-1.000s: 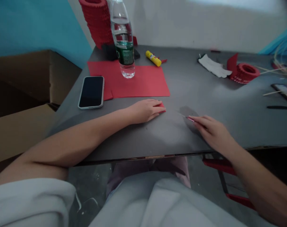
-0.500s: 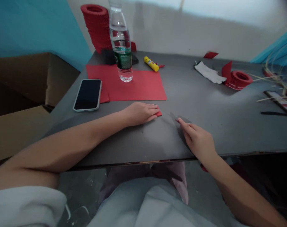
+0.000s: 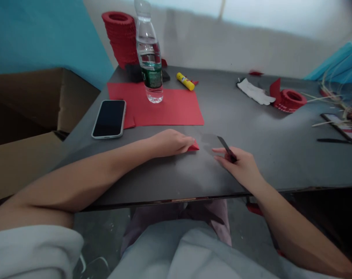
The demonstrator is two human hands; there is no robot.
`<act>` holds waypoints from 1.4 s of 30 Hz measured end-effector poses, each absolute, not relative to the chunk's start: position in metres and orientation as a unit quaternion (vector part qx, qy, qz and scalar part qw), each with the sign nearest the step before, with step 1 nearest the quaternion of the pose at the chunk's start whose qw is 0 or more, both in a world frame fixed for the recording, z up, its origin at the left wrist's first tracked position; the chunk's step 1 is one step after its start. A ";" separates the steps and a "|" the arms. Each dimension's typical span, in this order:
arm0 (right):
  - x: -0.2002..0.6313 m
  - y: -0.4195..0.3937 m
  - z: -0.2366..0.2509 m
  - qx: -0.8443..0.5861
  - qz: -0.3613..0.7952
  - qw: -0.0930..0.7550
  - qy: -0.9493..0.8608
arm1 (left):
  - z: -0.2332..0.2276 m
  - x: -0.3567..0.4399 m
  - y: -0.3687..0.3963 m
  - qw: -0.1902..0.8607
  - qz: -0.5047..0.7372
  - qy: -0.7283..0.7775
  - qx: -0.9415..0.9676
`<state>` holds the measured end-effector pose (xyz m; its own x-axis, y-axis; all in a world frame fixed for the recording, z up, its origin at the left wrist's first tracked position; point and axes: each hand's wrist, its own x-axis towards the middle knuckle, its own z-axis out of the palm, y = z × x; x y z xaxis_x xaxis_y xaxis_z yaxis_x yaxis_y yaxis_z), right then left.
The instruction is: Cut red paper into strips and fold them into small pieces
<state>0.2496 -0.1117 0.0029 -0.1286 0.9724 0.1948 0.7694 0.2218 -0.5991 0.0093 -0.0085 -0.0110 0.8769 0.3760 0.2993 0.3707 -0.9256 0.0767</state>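
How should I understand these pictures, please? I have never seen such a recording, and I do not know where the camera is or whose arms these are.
There is no machine here: a person works with two bare hands. Every picture comes from one camera worn on that person's head, looking forward and down.

The left hand is on a small red piece, partly covering it. The right hand holds a dark, blade-like tool above the grey table.

Farther back lies red paper, with a clear bottle standing on it. A phone is at its left, and a yellow tube behind it. Toward the right are a white glove and a red ring.
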 end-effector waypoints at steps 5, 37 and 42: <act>0.221 -0.078 0.007 -0.586 0.277 0.273 -0.711 | -0.007 0.004 -0.003 0.118 0.157 0.221 0.955; 0.225 -0.154 -0.010 -0.703 -0.073 0.162 -0.689 | -0.022 0.006 -0.009 -0.137 0.190 0.228 0.945; 0.223 -0.152 -0.012 -0.697 -0.072 0.168 -0.694 | -0.020 0.006 -0.011 -0.149 0.177 0.220 0.948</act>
<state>0.2227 -0.1522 -0.0116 0.0273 0.9421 0.3341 0.9908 0.0188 -0.1340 0.0058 -0.0108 -0.0203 0.8412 0.3637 0.4001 0.4687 -0.8594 -0.2042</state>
